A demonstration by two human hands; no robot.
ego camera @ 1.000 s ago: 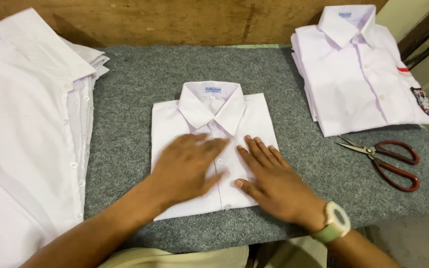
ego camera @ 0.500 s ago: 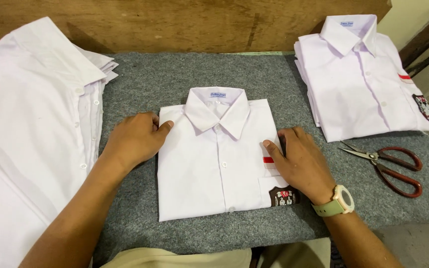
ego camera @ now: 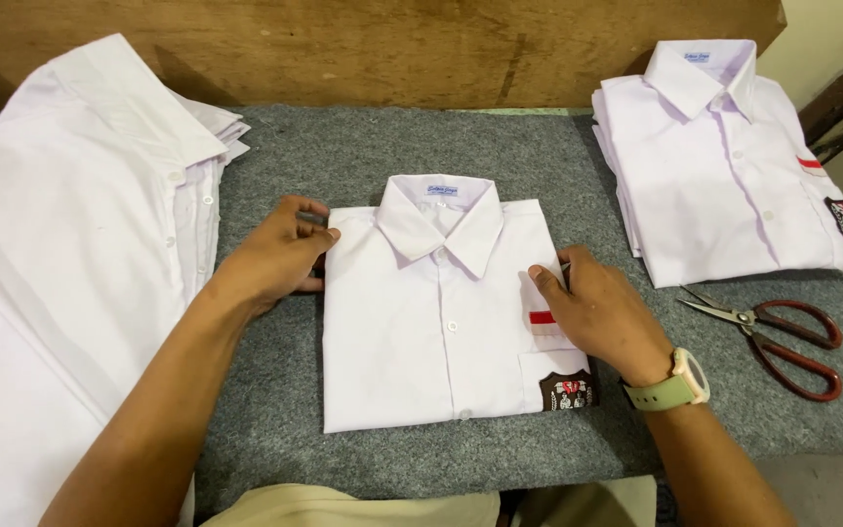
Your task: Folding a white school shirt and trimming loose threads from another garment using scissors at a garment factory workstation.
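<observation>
1. Folded white shirt (ego camera: pixel 446 312) flat at the middle of the grey felt table (ego camera: pixel 363 161), collar toward the far wooden board, hem toward the body; long axis running near to far, pocket with red stripe and dark badge on the right-hand side.
2. Flanked by both hands, one at each long edge, so equally near: left hand (ego camera: pixel 280 256) against the upper left edge beside the collar, right hand (ego camera: pixel 602 310) over the right edge at pocket height.
3. Left hand curled, fingertips (ego camera: pixel 322 236) tucked at the fold of the shoulder, seemingly nipping the cloth edge; whether cloth sits between thumb and fingers, cannot tell.
4. Right hand flat, fingers together, resting on the shirt's right margin, gripping nothing; pale green watch (ego camera: pixel 673 383) at the wrist.
5. Farther out: loose white shirts (ego camera: pixel 60 244) heaped on the left, stack of folded shirts (ego camera: pixel 724 166) at far right, red-handled scissors (ego camera: pixel 773 332) just right of the right hand, apart from it.
</observation>
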